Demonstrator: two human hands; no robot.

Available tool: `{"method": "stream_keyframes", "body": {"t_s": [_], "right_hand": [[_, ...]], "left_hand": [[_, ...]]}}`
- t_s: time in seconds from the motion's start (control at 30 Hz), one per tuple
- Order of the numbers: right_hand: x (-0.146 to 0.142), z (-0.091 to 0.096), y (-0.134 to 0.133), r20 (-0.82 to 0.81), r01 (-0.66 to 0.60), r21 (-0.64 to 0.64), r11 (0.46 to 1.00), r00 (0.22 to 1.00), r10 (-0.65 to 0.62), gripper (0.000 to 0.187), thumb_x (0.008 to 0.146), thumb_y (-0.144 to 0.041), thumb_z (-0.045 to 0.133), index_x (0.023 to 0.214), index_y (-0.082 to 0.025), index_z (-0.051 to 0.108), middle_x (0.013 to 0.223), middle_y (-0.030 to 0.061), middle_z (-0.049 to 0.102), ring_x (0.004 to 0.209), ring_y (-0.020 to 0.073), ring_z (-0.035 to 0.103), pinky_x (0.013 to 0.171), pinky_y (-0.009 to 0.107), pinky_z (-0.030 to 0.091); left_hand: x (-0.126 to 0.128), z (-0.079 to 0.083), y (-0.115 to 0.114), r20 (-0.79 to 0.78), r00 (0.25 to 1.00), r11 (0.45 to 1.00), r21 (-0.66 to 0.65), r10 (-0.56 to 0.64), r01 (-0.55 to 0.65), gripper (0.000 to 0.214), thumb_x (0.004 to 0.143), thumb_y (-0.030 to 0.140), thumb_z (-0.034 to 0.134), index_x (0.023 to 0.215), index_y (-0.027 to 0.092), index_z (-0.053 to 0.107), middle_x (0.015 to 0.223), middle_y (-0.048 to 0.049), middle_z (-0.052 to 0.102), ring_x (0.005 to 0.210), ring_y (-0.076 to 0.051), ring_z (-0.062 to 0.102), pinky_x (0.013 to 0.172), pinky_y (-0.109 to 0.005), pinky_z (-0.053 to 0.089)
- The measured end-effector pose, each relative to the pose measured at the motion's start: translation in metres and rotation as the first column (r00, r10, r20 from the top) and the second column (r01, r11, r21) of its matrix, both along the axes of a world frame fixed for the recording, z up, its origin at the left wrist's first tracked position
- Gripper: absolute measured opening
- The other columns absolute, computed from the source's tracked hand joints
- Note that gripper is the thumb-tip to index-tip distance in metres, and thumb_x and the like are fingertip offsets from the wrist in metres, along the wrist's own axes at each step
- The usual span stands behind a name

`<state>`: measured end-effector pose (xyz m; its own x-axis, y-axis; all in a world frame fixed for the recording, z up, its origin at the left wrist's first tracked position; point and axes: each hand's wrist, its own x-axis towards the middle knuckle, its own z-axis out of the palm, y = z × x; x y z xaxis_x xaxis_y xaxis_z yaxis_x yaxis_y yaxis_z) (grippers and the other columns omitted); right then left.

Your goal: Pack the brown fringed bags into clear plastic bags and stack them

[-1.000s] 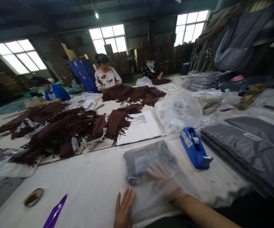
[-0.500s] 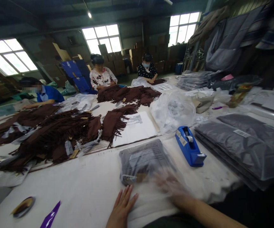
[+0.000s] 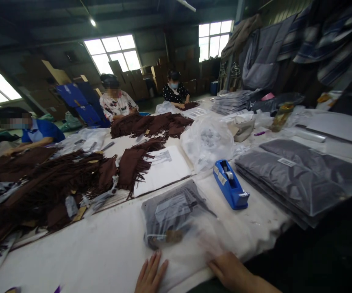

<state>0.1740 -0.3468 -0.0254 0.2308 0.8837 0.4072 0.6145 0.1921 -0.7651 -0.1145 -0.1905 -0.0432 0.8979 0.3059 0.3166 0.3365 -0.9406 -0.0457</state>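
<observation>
A clear plastic bag with a folded dark grey fringed garment inside lies flat on the table before me. A brown tag shows at the garment's near edge. My left hand rests at the bag's near left corner, fingers stretched out and flat. By the near right part of the bag is my right hand; its fingers are smeared and partly lost against the plastic, so their grip does not show. A blue tape dispenser stands just beyond, to the right of the bag.
Bagged grey garments are stacked at right. Brown fringed scarves cover the table's left side. A big translucent bag sits behind the dispenser. Several co-workers, one in blue, are across the table.
The view has turned rightward, so things appear farther left. My right hand has drawn back towards the table's near edge; my left stays flat at the bag's corner.
</observation>
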Motion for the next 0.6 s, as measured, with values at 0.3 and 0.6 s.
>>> {"method": "stream_keyframes", "body": {"t_s": [0.3, 0.6], "right_hand": [[0.042, 0.005, -0.030, 0.340, 0.311, -0.063, 0.948, 0.900, -0.272, 0.052, 0.083, -0.022, 0.050, 0.133, -0.026, 0.040, 0.137, 0.0070, 0.042, 0.130, 0.0268, 0.031, 0.104, 0.050, 0.035], [0.048, -0.008, -0.004, -0.105, 0.342, 0.091, 0.935, 0.937, -0.333, 0.027, 0.087, -0.025, 0.048, 0.110, -0.027, 0.061, 0.090, 0.0040, 0.056, 0.088, 0.0176, 0.057, 0.079, 0.031, 0.051]], "left_hand": [[0.108, 0.087, -0.042, 0.373, 0.878, 0.835, -0.340, -0.302, 0.432, 0.033, 0.083, 0.012, 0.053, 0.115, 0.020, 0.056, 0.111, -0.0085, 0.064, 0.101, -0.016, 0.061, 0.089, -0.027, 0.049], [0.201, 0.050, -0.061, -0.042, 0.998, 0.908, -0.418, -0.046, 0.024, 0.027, 0.085, 0.008, 0.037, 0.100, 0.012, 0.058, 0.094, -0.0124, 0.063, 0.085, -0.022, 0.060, 0.075, -0.035, 0.053]]}}
